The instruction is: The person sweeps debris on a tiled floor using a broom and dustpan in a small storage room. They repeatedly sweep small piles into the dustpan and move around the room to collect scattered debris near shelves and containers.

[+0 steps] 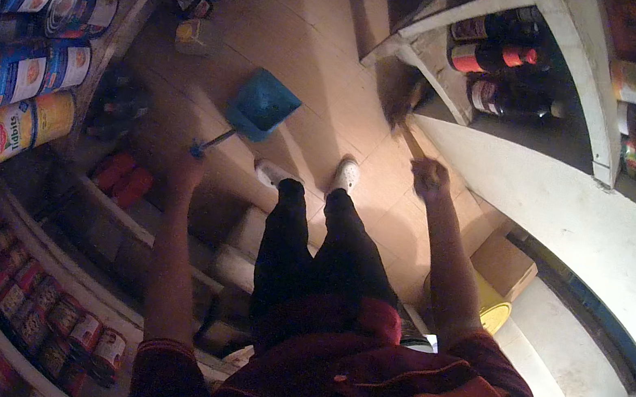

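My left hand point(188, 168) is closed round the handle of a blue dustpan point(265, 104), whose pan is out over the tiled floor ahead of my feet. What lies in the pan is too dark to make out. On the other side, my right hand point(430, 177) grips the light wooden handle of a broom point(411, 140). Its dark bristles are at the floor by the foot of the white shelf unit point(504, 161), partly lost in shadow.
Cans point(33, 70) fill the left shelves, with smaller tins point(31, 303) lower down. Dark bottles point(505, 99) lie in the right shelf. Red slippers point(124, 178) rest at left. A cardboard box point(504, 263) and a yellow container point(492, 307) stand by my right arm.
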`<state>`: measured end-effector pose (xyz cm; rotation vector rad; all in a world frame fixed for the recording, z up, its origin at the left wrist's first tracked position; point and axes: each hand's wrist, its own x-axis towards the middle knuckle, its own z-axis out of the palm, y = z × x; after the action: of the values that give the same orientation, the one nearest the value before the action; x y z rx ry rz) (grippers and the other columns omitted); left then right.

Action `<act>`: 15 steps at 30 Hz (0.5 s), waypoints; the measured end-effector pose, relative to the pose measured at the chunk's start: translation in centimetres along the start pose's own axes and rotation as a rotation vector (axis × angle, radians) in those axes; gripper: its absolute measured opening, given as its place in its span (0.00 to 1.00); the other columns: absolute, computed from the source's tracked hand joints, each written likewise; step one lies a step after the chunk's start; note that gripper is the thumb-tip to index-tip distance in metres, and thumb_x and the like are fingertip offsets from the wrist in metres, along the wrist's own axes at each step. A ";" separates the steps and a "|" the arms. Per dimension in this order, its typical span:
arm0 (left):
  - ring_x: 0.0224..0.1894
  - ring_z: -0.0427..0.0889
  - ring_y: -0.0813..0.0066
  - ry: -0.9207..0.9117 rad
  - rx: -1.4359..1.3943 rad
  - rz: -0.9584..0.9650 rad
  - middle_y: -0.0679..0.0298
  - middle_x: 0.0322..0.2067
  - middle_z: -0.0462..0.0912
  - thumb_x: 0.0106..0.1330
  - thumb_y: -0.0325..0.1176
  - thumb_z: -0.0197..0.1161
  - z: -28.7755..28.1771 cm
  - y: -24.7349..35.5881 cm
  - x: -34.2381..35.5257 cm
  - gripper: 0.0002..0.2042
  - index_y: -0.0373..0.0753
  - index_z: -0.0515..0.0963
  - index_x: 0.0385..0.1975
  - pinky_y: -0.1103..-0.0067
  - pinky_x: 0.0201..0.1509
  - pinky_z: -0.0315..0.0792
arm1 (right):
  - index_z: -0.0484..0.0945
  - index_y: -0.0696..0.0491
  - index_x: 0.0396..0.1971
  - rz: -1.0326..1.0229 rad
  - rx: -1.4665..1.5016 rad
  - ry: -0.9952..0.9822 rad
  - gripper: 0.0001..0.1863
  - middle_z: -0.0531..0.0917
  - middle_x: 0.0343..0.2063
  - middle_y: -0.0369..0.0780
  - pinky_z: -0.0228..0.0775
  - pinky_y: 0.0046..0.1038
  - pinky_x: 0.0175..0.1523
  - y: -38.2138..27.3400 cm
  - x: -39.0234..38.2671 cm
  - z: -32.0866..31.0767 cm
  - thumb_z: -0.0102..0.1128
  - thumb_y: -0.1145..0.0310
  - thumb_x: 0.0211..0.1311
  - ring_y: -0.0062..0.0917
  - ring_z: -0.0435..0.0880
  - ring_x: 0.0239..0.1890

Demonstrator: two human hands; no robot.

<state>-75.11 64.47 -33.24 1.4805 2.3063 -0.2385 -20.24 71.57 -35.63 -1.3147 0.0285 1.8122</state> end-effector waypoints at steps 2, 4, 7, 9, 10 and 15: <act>0.38 0.78 0.48 -0.060 0.017 0.031 0.47 0.32 0.80 0.60 0.46 0.53 -0.7 1.4 0.0 0.17 0.36 0.78 0.32 0.60 0.40 0.71 | 0.66 0.56 0.24 0.278 0.341 -0.137 0.07 0.69 0.16 0.36 0.65 0.17 0.22 0.7 3.2 -0.6 0.49 0.68 0.55 0.19 0.69 0.16; 0.37 0.78 0.47 -0.059 0.028 0.032 0.47 0.33 0.80 0.60 0.47 0.53 -0.9 2.5 0.2 0.18 0.35 0.78 0.32 0.60 0.40 0.71 | 0.64 0.55 0.22 0.301 0.105 -0.038 0.08 0.69 0.15 0.35 0.65 0.19 0.21 1.4 2.9 -0.7 0.50 0.68 0.53 0.19 0.68 0.15; 0.37 0.78 0.46 -0.107 0.011 -0.059 0.47 0.33 0.80 0.59 0.47 0.53 -0.4 2.9 0.8 0.19 0.34 0.79 0.32 0.60 0.40 0.71 | 0.67 0.55 0.26 0.527 0.252 0.139 0.07 0.68 0.14 0.33 0.62 0.20 0.16 1.5 -4.4 -0.8 0.48 0.66 0.56 0.20 0.67 0.13; 0.36 0.78 0.46 -0.100 0.062 -0.025 0.46 0.32 0.80 0.59 0.47 0.54 0.1 2.4 1.2 0.20 0.33 0.79 0.31 0.60 0.40 0.71 | 0.66 0.55 0.28 0.445 -0.015 0.129 0.08 0.67 0.13 0.33 0.60 0.21 0.15 0.9 -9.8 -0.8 0.50 0.67 0.56 0.21 0.66 0.12; 0.36 0.78 0.46 -0.070 0.126 0.052 0.46 0.32 0.80 0.59 0.47 0.54 0.2 2.1 1.3 0.20 0.32 0.79 0.31 0.61 0.40 0.71 | 0.66 0.55 0.29 0.461 -0.077 0.159 0.07 0.67 0.13 0.33 0.60 0.21 0.15 0.6 -10.9 -0.8 0.51 0.67 0.55 0.20 0.66 0.12; 0.35 0.79 0.46 -0.083 0.144 0.053 0.46 0.31 0.80 0.58 0.49 0.55 -0.4 2.5 1.3 0.21 0.33 0.80 0.28 0.61 0.40 0.71 | 0.66 0.53 0.26 0.591 -0.190 0.198 0.05 0.68 0.12 0.33 0.61 0.23 0.15 0.5 -7.0 -1.8 0.50 0.69 0.57 0.20 0.67 0.11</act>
<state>-73.42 66.73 -33.29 1.5669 2.2219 -0.4511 -18.77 66.08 -31.15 -1.7480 0.3980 2.1996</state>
